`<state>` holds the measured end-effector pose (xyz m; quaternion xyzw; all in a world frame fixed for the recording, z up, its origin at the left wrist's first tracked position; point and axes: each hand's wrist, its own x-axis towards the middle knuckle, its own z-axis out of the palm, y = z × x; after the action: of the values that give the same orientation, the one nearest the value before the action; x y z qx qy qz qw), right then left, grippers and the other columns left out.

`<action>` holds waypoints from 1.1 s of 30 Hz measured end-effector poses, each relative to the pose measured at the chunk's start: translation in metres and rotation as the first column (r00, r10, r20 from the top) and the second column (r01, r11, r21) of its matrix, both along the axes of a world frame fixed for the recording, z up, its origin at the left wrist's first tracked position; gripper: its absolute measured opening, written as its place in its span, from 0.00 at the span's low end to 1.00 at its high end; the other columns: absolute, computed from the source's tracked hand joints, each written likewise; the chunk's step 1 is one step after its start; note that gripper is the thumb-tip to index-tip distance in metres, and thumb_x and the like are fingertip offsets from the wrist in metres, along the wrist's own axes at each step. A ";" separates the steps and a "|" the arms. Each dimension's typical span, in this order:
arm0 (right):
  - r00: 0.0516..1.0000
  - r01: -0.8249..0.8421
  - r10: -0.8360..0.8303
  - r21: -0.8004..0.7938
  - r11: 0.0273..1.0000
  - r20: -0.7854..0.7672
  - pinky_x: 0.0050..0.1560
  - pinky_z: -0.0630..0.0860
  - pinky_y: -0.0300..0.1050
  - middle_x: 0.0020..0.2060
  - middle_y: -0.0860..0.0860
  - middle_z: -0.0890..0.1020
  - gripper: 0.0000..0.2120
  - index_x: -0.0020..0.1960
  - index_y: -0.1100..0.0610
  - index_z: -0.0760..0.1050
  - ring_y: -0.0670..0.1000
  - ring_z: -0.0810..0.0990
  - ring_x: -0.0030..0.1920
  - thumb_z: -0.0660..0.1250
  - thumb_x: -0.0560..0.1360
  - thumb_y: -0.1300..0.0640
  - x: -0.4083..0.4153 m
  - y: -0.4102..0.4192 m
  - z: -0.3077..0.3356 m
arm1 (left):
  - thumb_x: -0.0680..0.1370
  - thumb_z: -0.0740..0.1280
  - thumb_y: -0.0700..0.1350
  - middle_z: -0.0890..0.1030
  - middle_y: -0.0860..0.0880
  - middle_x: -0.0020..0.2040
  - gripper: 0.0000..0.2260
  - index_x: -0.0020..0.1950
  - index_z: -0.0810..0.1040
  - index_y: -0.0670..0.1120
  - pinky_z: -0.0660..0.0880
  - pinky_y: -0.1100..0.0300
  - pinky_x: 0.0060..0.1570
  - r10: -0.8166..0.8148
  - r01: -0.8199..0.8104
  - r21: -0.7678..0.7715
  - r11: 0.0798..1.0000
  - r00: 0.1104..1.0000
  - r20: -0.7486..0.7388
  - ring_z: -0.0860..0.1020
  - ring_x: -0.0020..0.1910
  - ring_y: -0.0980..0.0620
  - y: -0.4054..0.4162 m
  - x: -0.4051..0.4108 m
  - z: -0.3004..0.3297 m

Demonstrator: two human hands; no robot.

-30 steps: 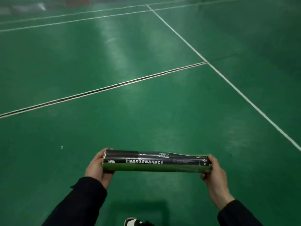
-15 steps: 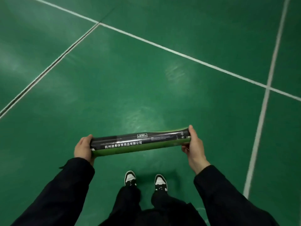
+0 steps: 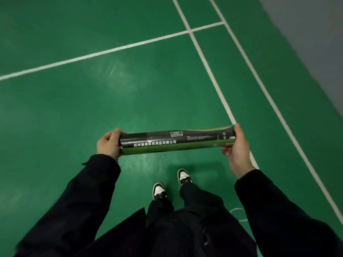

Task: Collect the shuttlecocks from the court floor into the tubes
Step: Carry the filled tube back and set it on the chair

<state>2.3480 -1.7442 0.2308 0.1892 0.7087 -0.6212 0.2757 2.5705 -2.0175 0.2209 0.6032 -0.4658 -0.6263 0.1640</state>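
A black and green shuttlecock tube point(image 3: 176, 140) with white printed lettering lies nearly level in front of me, its right end a little higher. My left hand point(image 3: 108, 143) wraps its left end and my right hand point(image 3: 236, 145) cups its right end. Both tube ends are covered by my hands, so I cannot see inside. No shuttlecock shows on the green court floor point(image 3: 92, 99).
White court lines point(image 3: 209, 71) cross the floor ahead and to the right. A grey strip point(image 3: 311, 43) borders the court at the upper right. My black and white shoes point(image 3: 159, 191) stand below the tube. A thin white ring point(image 3: 239, 214) lies on the floor by my right leg.
The view has swung to the right across the court; new lines and the grey border have come in. The tube stays held at both ends, now tilted up slightly on the right.
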 end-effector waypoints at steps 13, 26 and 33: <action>0.792 0.608 -0.604 0.021 0.794 -0.092 0.45 0.76 0.42 0.41 0.48 0.76 0.22 0.44 0.47 0.72 0.47 0.76 0.40 0.64 0.73 0.28 -0.064 0.270 0.011 | 0.87 0.59 0.55 0.83 0.50 0.55 0.17 0.62 0.82 0.46 0.76 0.54 0.60 -0.588 0.604 -0.015 0.797 0.768 -0.253 0.81 0.53 0.52 0.196 -0.295 0.041; 0.485 0.854 -0.872 -0.181 0.488 -0.062 0.43 0.68 0.46 0.40 0.51 0.73 0.15 0.50 0.54 0.75 0.49 0.69 0.39 0.61 0.83 0.42 -0.170 0.449 0.044 | 0.85 0.61 0.42 0.86 0.43 0.40 0.11 0.49 0.81 0.41 0.85 0.56 0.47 -0.501 0.710 0.416 0.568 0.700 -0.508 0.86 0.40 0.49 0.410 -0.540 0.072; 0.349 0.908 -0.937 -0.261 0.328 0.035 0.45 0.70 0.43 0.42 0.50 0.79 0.15 0.51 0.51 0.79 0.48 0.72 0.40 0.61 0.83 0.41 -0.300 0.481 0.025 | 0.84 0.58 0.64 0.85 0.38 0.61 0.28 0.68 0.78 0.42 0.82 0.46 0.60 -0.435 0.657 0.523 0.543 0.753 -0.494 0.85 0.59 0.42 0.461 -0.687 0.049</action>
<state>2.0481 -1.2634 0.2563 0.4855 0.4121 -0.7565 -0.1492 1.8837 -1.5567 0.2703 0.3365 -0.3434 -0.8536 -0.2003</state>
